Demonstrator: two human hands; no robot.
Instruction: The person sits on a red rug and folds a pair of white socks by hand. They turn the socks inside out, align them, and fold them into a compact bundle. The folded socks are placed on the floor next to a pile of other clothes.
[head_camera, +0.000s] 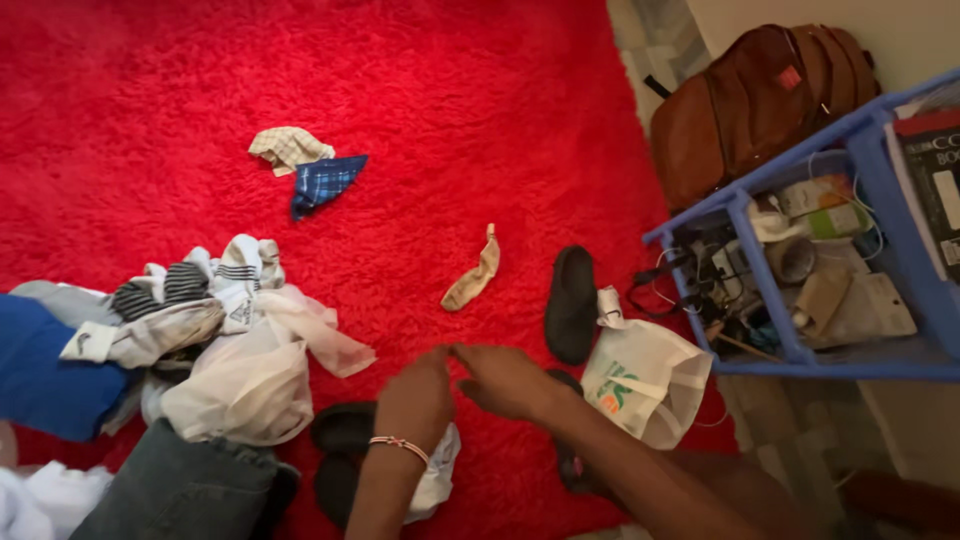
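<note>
Both hands, left (415, 395) and right (505, 380), meet over the red rug (450, 120), fingers loose, holding nothing visible. The nearest sock (474, 275) looks light and limp; pinch mid-length.

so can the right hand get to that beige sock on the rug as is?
Probably yes. The sock lies alone on bare red rug just beyond the right hand, nothing between them; the black slipper sits off to the side.

Right under the wrists sits a crumpled white cloth item (437, 478), bunched up and soft on the shaggy red carpet (450, 130). A flat black sole-shaped piece (342, 428) lies just beside it, dark and partly hidden beneath the forearm.
</note>
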